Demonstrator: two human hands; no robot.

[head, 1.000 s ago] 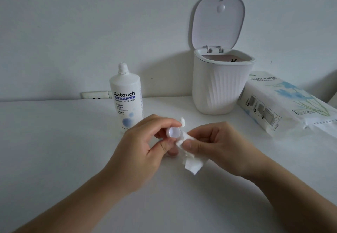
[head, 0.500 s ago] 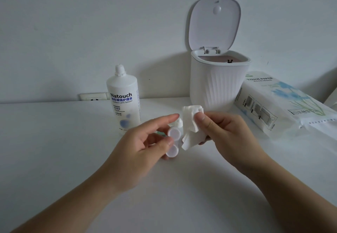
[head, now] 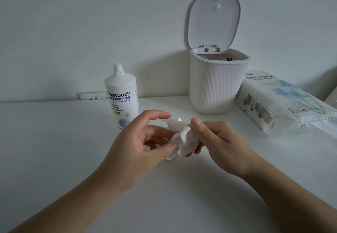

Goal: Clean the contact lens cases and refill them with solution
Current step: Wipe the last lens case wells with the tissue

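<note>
Above the near middle of the white table (head: 54,141), the left hand (head: 138,147) pinches the small white plastic contact lens case (head: 172,155) between thumb and curled fingers, while the right hand (head: 217,141) clamps a crumpled white tissue (head: 187,141) against its right side.

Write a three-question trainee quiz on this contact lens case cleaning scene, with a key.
1. True or false: the bin lid stands open.
2. What does the right hand pinch? A) bottle cap B) tissue C) tissue pack
3. Fill in: the solution bottle stands to the ____ of the bin.

Key:
1. True.
2. B: the tissue, pressed against the lens case that the left hand holds.
3. Left, as the camera sees it; its cap is on.
</note>
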